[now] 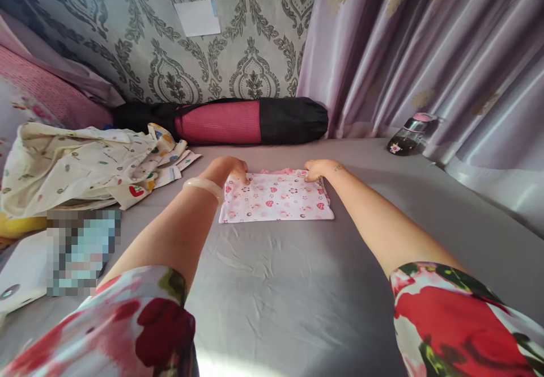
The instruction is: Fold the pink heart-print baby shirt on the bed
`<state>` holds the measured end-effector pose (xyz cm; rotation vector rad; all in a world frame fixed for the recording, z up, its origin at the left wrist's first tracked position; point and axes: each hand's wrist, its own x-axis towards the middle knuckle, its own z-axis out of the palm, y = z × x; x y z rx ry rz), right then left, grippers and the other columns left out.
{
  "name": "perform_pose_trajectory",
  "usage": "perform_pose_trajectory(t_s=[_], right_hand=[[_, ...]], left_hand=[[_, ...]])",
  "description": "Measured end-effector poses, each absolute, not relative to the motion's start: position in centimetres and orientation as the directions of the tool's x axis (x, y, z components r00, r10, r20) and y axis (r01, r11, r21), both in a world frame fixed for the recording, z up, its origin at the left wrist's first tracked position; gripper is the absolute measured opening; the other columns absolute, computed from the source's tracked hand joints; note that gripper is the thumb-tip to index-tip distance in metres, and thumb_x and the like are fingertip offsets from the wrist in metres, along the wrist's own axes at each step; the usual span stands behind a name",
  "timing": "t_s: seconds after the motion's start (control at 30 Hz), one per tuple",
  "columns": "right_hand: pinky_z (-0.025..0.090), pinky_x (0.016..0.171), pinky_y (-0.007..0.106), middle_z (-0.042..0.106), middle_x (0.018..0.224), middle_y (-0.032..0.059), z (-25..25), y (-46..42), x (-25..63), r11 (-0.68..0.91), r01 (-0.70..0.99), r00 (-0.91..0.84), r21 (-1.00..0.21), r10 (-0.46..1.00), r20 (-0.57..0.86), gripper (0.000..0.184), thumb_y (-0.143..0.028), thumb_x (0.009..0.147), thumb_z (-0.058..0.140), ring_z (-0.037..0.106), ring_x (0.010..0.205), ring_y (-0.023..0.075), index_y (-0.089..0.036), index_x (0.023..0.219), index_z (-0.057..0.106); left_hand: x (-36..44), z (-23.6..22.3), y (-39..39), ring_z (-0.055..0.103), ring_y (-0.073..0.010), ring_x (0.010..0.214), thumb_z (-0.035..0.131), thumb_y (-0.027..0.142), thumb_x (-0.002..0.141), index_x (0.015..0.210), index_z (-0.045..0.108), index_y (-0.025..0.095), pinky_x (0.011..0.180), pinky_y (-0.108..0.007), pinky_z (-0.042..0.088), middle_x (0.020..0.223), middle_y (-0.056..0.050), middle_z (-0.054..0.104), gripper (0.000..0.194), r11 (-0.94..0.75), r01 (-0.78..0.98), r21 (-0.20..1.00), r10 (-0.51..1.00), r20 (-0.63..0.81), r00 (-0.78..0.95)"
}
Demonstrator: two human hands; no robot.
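Observation:
A small folded cloth, white with pink hearts and flowers, lies flat on the grey bed sheet. My left hand pinches its far left corner with fingers curled. My right hand grips its far right corner the same way. A pale bangle circles my left wrist. Both arms reach forward in red floral sleeves.
A heap of cream printed clothes lies at the left. A black and pink roll bag rests against the patterned wall. A small bottle lies near the lilac curtain. A white device sits at the near left.

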<state>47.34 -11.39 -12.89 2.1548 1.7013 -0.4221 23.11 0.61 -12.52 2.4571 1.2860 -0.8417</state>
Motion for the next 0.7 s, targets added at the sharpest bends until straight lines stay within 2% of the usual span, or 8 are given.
perform_pose_trajectory(t_s=[0.1,0.2,0.33,0.43,0.53,0.7], right_hand=[[0.049,0.095,0.036,0.056,0.139,0.0163,-13.8,-11.7,47.0,-0.243,0.966,0.259,0.089,0.887,-0.382,0.048,-0.027,0.081,0.071,0.056,0.125,0.0301,-0.015,0.127,0.063],[0.047,0.095,0.034,0.053,0.142,0.0204,-14.4,-13.0,46.5,-0.264,0.962,0.27,0.064,0.909,-0.319,0.044,-0.025,0.087,0.065,0.052,0.129,0.0291,-0.01,0.128,0.06],[0.045,0.096,0.032,0.054,0.141,0.0167,-14.4,-15.9,46.1,-0.25,0.968,0.246,0.004,0.949,-0.199,0.039,-0.029,0.096,0.053,0.052,0.129,0.0252,-0.013,0.132,0.053],[0.045,0.093,0.035,0.058,0.136,0.0149,-13.8,-17.8,46.0,-0.25,0.967,0.245,-0.044,0.964,-0.102,0.036,-0.031,0.099,0.046,0.056,0.123,0.0263,-0.018,0.131,0.051],[0.046,0.087,0.034,0.063,0.129,0.0133,-12.3,-19.1,46.2,-0.231,0.965,0.236,-0.121,0.972,0.024,0.032,-0.03,0.096,0.052,0.06,0.114,0.0267,-0.02,0.127,0.055],[0.044,0.083,0.033,0.067,0.121,0.0106,-8.6,-20.9,46.7,-0.094,0.982,0.127,-0.164,0.971,0.202,0.026,-0.026,0.093,0.057,0.06,0.105,0.0233,-0.019,0.118,0.063]], left_hand=[[22.7,-12.7,-0.5,0.064,-0.0321,0.109,0.067,0.043,0.071,0.131,0.06,0.025,0.089,-0.039,0.05,0.135,-0.011,0.062,0.062,-0.571,0.821,-0.011,0.697,-0.534,0.478],[22.2,-13.5,-2.3,0.065,-0.0294,0.107,0.064,0.037,0.076,0.129,0.059,0.023,0.093,-0.039,0.046,0.131,-0.011,0.064,0.055,-0.55,0.835,0.01,0.76,-0.41,0.505],[21.7,-14.3,-5.5,0.06,-0.0282,0.118,0.051,0.028,0.087,0.127,0.056,0.02,0.105,-0.043,0.032,0.127,-0.014,0.066,0.041,-0.536,0.844,-0.02,0.821,-0.243,0.516],[21.0,-13.7,-7.4,0.061,-0.0262,0.117,0.046,0.024,0.091,0.123,0.055,0.021,0.105,-0.042,0.029,0.121,-0.012,0.069,0.034,-0.536,0.844,-0.031,0.838,-0.139,0.527],[20.0,-12.0,-8.5,0.06,-0.0265,0.118,0.046,0.024,0.091,0.122,0.054,0.023,0.104,-0.043,0.028,0.123,-0.01,0.068,0.031,-0.537,0.843,-0.033,0.843,-0.051,0.535],[18.3,-7.8,-9.6,0.058,-0.0284,0.117,0.05,0.027,0.088,0.117,0.055,0.023,0.101,-0.044,0.029,0.119,-0.009,0.068,0.029,-0.559,0.829,-0.011,0.823,0.118,0.556]])
